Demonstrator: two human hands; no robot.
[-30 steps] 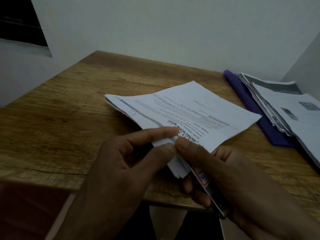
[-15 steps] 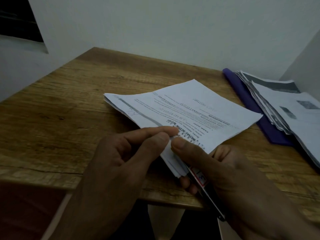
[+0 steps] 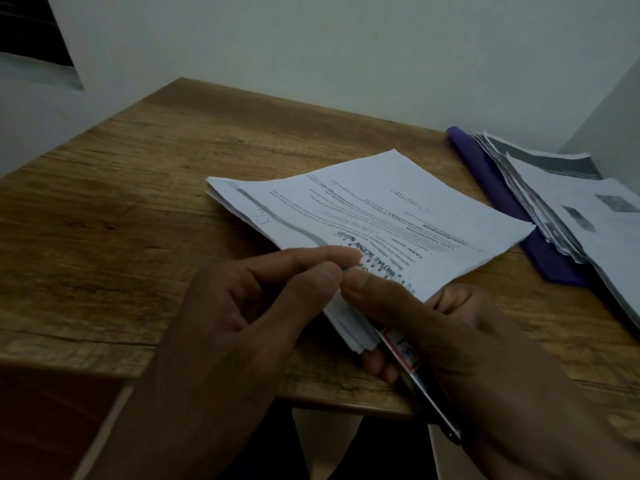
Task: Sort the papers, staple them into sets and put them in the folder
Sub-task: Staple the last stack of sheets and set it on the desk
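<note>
The top sheet of the paper stack (image 3: 374,216) carries printed headings, upside down to the camera: "INITIAL SCENE", near its 6 o'clock corner, and "TASK GOAL" just toward 2 o'clock from it. Its remaining lines are too blurred to read. The red-bordered label on the stapler (image 3: 403,351) bears illegible handwriting.

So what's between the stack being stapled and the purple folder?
Only a narrow strip of bare wooden table, seen in the head view; the stack nearly reaches the purple folder.
</note>
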